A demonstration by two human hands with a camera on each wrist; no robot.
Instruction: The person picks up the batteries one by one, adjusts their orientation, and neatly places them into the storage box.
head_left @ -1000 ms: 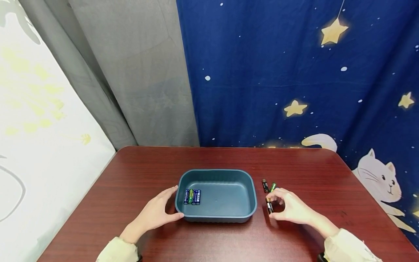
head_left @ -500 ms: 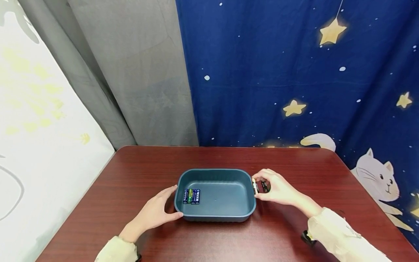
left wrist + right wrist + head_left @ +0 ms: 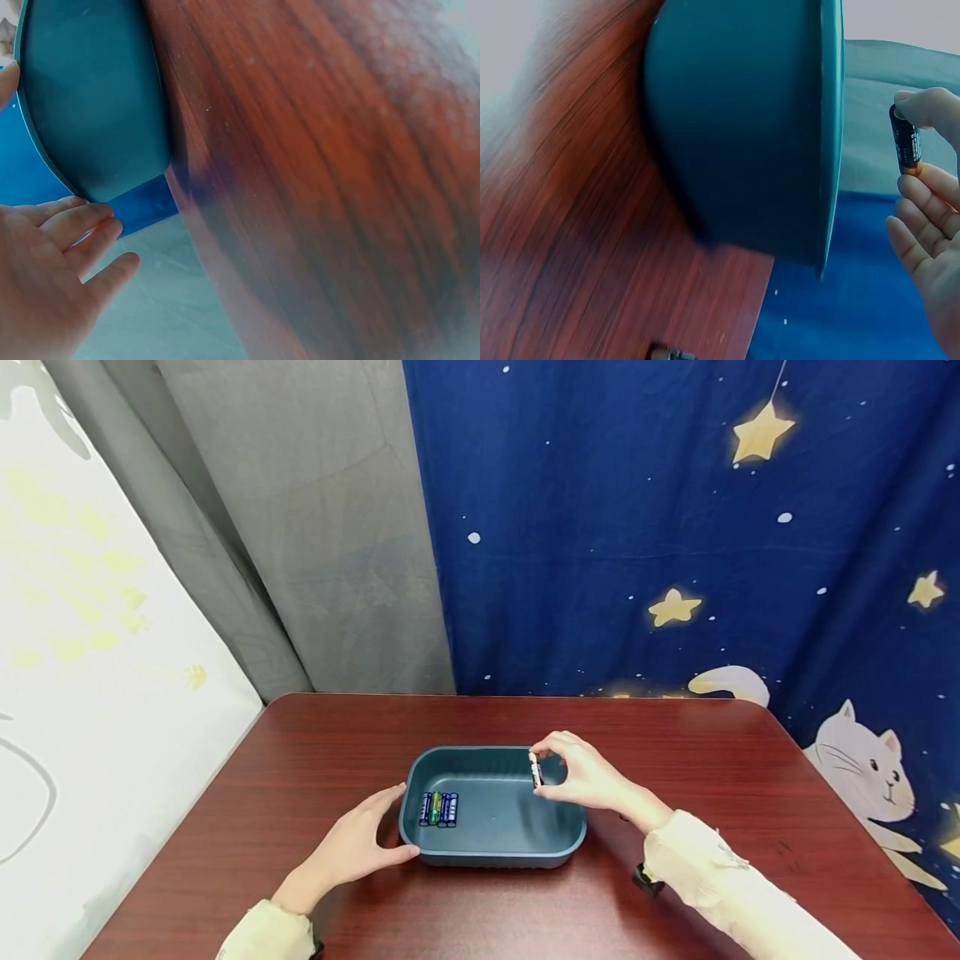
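Note:
My right hand pinches a black battery with a copper end, thumb on one end and a finger on the other. It is held above the right part of a blue-green plastic bin. In the right wrist view the black battery is tilted slightly beside the bin's rim. My left hand spans the bin's left end, with thumb and fingertips touching the rim and the fingers fairly straight. Inside the bin, at the left, several blue batteries and one green battery lie side by side.
The bin stands on a reddish-brown wooden table. Right of it, a dark battery shows at the bottom edge of the right wrist view; my right arm covers most of that spot in the head view. Curtains hang behind the table.
My right hand has lifted the black battery from the table right of the bin and carried it left over the bin. My left hand and the bin have stayed in place.

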